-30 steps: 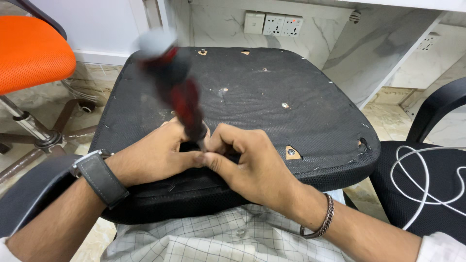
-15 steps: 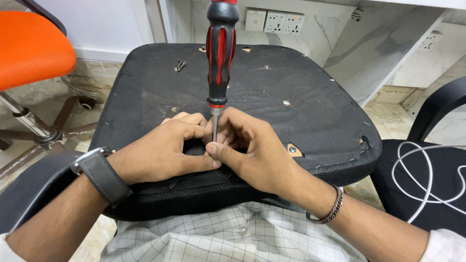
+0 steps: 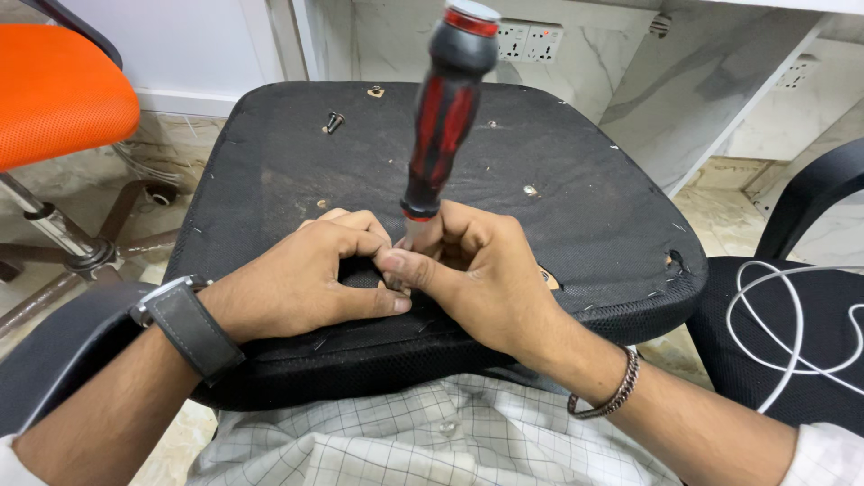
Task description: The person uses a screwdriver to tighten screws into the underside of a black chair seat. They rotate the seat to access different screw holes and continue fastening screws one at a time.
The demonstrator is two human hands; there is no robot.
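A black upturned chair seat [image 3: 576, 225] rests on the person's lap, filling the middle of the view, and both hands meet on it at about 6 o'clock from its centre. The right hand [image 3: 481, 279] is closed around the lower shaft of a red-and-black screwdriver [image 3: 443, 117], whose handle rises toward 12 o'clock, tilted slightly to the right (its top is blurred). The left hand [image 3: 301, 283], with a dark wristwatch [image 3: 187, 326] on its wrist, is curled, fingertips pressed against the seat fabric right beside the screwdriver tip and touching the right thumb; the tip itself is hidden between the fingers. A loose screw [image 3: 333, 121] lies on the seat at 11 o'clock, well apart from the hands. An orange chair [image 3: 54, 90] stands at 10 o'clock, and a white cable [image 3: 792, 333] lies on another black seat at 4 o'clock. A bracelet [image 3: 612, 396] circles the right wrist.
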